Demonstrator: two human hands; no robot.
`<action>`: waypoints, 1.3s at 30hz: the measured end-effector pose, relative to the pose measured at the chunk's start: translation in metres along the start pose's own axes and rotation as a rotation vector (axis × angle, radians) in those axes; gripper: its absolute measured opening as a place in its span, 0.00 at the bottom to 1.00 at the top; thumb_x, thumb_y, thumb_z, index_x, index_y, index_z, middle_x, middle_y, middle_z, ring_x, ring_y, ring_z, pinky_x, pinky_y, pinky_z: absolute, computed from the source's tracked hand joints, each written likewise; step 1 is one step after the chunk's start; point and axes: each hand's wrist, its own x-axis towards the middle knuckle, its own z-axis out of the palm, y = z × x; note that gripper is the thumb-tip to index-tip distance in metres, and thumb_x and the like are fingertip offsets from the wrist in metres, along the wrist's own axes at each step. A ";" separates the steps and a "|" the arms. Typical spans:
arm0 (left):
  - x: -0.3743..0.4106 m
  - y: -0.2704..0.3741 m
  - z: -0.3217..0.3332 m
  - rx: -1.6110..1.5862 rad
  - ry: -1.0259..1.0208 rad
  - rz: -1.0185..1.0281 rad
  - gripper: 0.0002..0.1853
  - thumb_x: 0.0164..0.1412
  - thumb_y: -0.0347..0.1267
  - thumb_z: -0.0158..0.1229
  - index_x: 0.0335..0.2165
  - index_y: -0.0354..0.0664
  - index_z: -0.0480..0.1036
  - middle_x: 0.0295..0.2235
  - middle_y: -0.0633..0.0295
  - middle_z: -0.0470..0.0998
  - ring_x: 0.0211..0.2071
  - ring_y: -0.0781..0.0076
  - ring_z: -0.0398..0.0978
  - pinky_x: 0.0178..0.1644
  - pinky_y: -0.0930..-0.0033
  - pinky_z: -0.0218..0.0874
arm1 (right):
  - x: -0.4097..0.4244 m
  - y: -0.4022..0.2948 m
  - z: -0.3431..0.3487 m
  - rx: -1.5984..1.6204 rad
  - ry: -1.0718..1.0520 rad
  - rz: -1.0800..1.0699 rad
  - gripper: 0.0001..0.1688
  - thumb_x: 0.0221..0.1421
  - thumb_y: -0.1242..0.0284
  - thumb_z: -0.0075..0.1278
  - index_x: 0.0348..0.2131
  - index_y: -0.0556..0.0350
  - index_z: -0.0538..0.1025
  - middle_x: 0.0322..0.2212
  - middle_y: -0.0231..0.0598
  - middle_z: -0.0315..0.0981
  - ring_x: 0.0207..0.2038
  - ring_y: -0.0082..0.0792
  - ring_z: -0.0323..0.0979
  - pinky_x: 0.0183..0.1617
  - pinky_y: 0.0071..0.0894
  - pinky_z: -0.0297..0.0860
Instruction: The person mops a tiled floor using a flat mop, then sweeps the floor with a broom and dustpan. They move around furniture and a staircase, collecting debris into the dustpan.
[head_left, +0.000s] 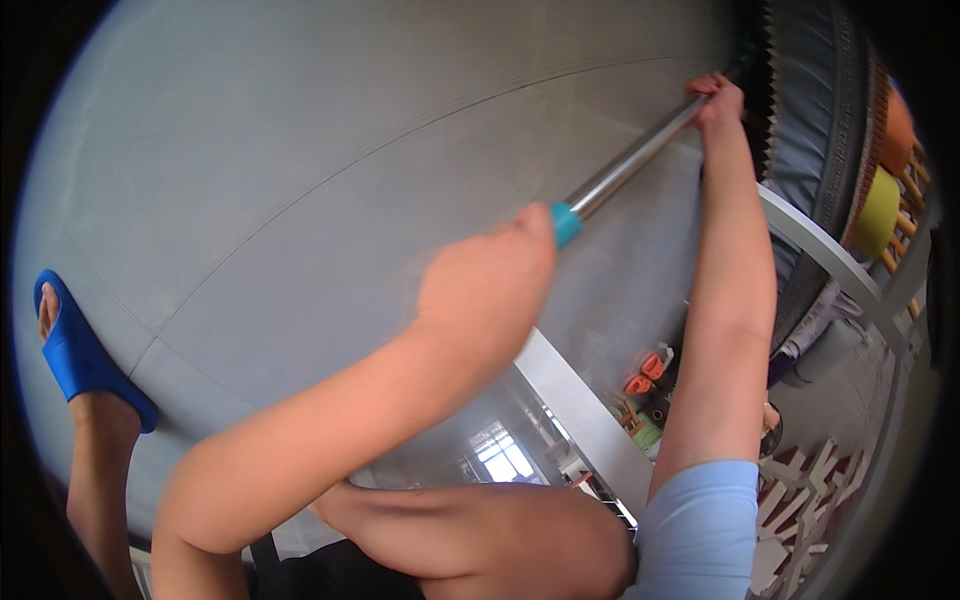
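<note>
A shiny metal pole (637, 161) with a teal collar (565, 223) runs diagonally from the middle of the head view to the upper right. My left hand (487, 281), slightly blurred, is closed around its near end, by the collar. Farther along, my right hand (718, 101) grips the pole with that arm stretched out. Past the right hand, the far end goes into a dark area beside grey upholstery (802, 105), so whatever is on that end is hidden.
Smooth grey floor (300, 135) with thin seams lies ahead. A white bar (577, 390) and curved white frame (821, 236) stand close on the right. Beyond are an orange seat (896, 131), a yellow-green seat (877, 214) and piled pale pieces (795, 495). A blue slipper (86, 356) covers one foot.
</note>
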 end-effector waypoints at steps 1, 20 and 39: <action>0.008 0.003 -0.002 -0.033 0.019 0.018 0.09 0.45 0.22 0.49 0.30 0.34 0.59 0.22 0.50 0.72 0.22 0.55 0.74 0.24 0.63 0.65 | -0.003 -0.006 -0.003 0.073 -0.048 -0.055 0.15 0.54 0.71 0.31 0.15 0.52 0.53 0.10 0.27 0.46 0.11 0.21 0.48 0.14 0.17 0.54; -0.005 0.011 -0.007 0.040 0.152 -0.219 0.14 0.40 0.22 0.55 0.30 0.36 0.61 0.16 0.55 0.70 0.16 0.63 0.73 0.15 0.69 0.61 | -0.032 0.013 0.023 0.010 -0.031 0.085 0.22 0.57 0.66 0.31 0.13 0.52 0.51 0.09 0.28 0.44 0.11 0.21 0.47 0.13 0.18 0.50; -0.039 -0.089 -0.039 0.163 0.062 -0.237 0.13 0.44 0.25 0.53 0.32 0.39 0.61 0.20 0.57 0.74 0.22 0.61 0.75 0.21 0.60 0.66 | -0.076 0.100 0.085 -0.019 0.065 -0.037 0.19 0.56 0.65 0.28 0.14 0.49 0.53 0.09 0.27 0.47 0.10 0.22 0.47 0.14 0.21 0.50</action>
